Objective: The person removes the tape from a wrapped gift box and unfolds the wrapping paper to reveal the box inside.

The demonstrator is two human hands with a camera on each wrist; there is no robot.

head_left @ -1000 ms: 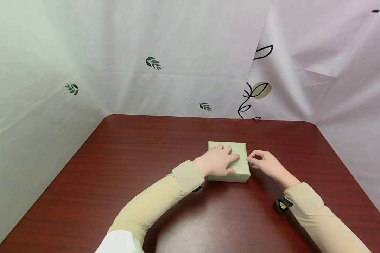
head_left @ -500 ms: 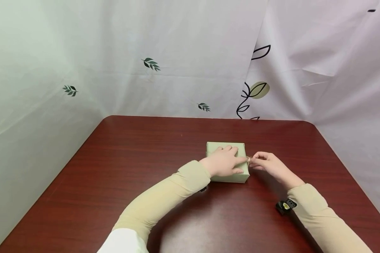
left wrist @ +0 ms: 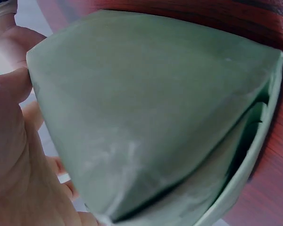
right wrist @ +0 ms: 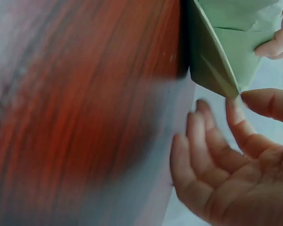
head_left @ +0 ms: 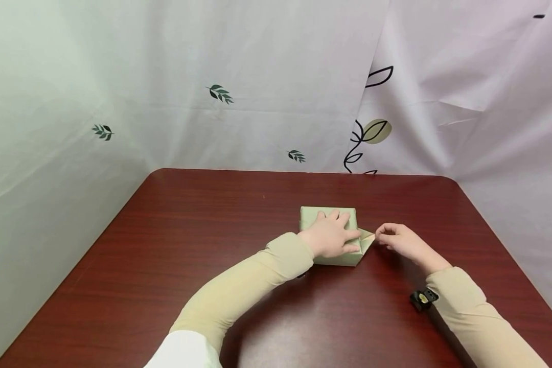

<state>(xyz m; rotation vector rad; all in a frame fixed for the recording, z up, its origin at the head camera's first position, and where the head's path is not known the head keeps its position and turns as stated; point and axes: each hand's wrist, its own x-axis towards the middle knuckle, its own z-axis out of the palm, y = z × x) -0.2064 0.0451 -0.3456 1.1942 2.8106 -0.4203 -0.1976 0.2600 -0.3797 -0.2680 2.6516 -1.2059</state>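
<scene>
A small box wrapped in pale green paper sits on the dark red table. My left hand rests on its top with the fingers spread, thumb near the right front corner. At the box's right end a folded flap of the wrapping paper sticks out to a point. My right hand pinches the tip of that flap between thumb and forefinger, its other fingers loosely bent. In the left wrist view the front of the wrapped box fills the middle, with paper folds along one end.
The dark red wood table has rounded far corners. A pale curtain with leaf prints hangs behind and beside it. A black strap device sits at the right wrist.
My right hand has moved right, drawing the paper flap outward from the box's end. My left hand has slid slightly right across the top. The box has barely shifted.
</scene>
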